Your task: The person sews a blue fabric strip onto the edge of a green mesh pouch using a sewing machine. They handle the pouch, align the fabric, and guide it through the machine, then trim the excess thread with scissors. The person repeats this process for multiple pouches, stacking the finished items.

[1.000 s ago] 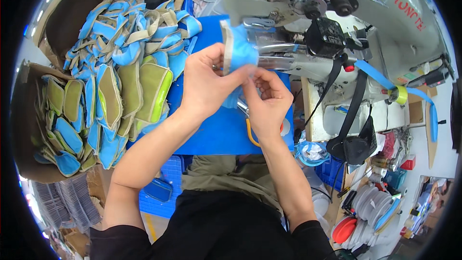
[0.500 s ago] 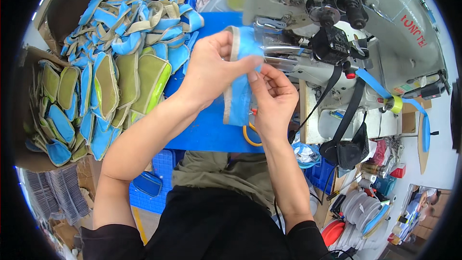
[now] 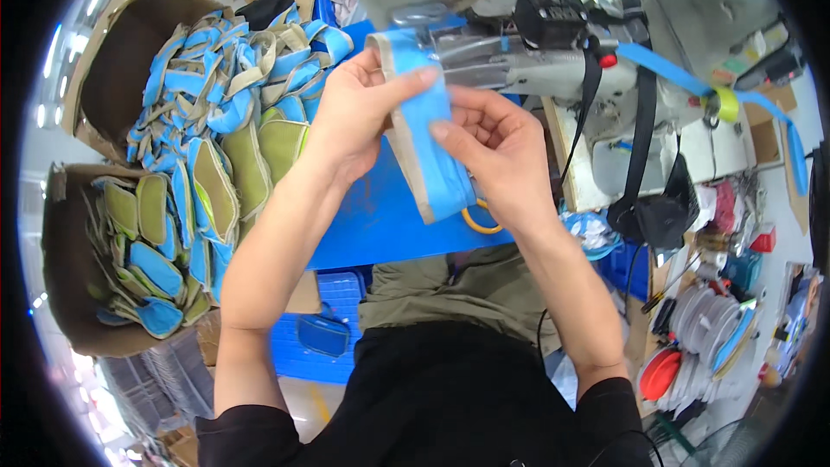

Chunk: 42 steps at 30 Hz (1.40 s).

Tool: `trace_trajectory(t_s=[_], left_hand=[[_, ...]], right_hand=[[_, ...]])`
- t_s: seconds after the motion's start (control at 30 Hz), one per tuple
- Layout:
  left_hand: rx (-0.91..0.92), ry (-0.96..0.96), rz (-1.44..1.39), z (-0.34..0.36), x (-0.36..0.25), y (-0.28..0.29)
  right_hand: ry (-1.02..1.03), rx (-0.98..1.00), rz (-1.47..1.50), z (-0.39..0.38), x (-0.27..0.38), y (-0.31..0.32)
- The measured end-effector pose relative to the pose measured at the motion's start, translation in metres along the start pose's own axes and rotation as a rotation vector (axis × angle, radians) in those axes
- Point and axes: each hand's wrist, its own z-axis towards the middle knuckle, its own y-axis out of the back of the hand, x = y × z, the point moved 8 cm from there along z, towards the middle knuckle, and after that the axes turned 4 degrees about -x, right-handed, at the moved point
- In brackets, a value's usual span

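Both hands hold a blue fabric strip (image 3: 432,151) with beige edging, which curves like a band and hangs down in front of the sewing machine (image 3: 484,0). My left hand (image 3: 359,108) pinches its upper part, thumb lying on the blue face and fingers behind. On the strip's right edge, my right hand (image 3: 497,138) grips with thumb and curled fingers. The strip's far end, near the machine's front parts, is partly hidden. Blue table surface (image 3: 363,216) shows beneath the hands, with a yellow-orange ring-shaped handle (image 3: 481,218) just below the strip.
At left, a cardboard box (image 3: 104,86) stands beside a heap of blue and beige strips (image 3: 216,78). A nearer box (image 3: 65,251) contains several green and blue fabric pieces (image 3: 156,268). Blue tape (image 3: 666,69) runs through a yellow guide at right. Black straps (image 3: 640,138) hang below the machine.
The view has shifted, so the surroundings sit differently. The strip now faces me flatter and slants down to the right. My right thumb has moved lower on it; both hands keep hold.
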Motion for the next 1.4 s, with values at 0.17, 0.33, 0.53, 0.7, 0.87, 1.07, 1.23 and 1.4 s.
trace_trajectory(t_s=[0.17,0.33,0.53,0.7,0.87,1.07,1.23,1.4], left_hand=[[-0.031,0.042,-0.042,0.007,0.005,0.010],[-0.025,-0.031,-0.020,-0.008,0.001,-0.003],[-0.024,-0.053,-0.060,-0.026,0.014,-0.017],[-0.036,-0.040,-0.059,-0.026,0.016,-0.017],[-0.020,-0.043,-0.081,-0.026,0.014,-0.020],[0.011,-0.033,-0.064,-0.043,0.025,-0.026],[0.047,-0.030,-0.091,-0.064,0.031,-0.033],[0.085,0.080,0.091,-0.075,0.046,-0.025]], right_hand=[[-0.045,-0.010,0.197,-0.010,-0.014,-0.004],[-0.082,0.024,0.261,-0.013,-0.017,-0.005],[0.076,-0.071,0.036,-0.015,0.015,0.031],[0.361,-0.278,0.058,0.000,0.064,0.076],[0.377,-0.314,0.109,0.019,0.064,0.093],[0.045,-0.122,-0.015,-0.009,0.016,0.030],[0.057,-0.004,-0.100,-0.002,0.008,0.004],[0.013,0.031,0.000,-0.005,0.005,-0.002]])
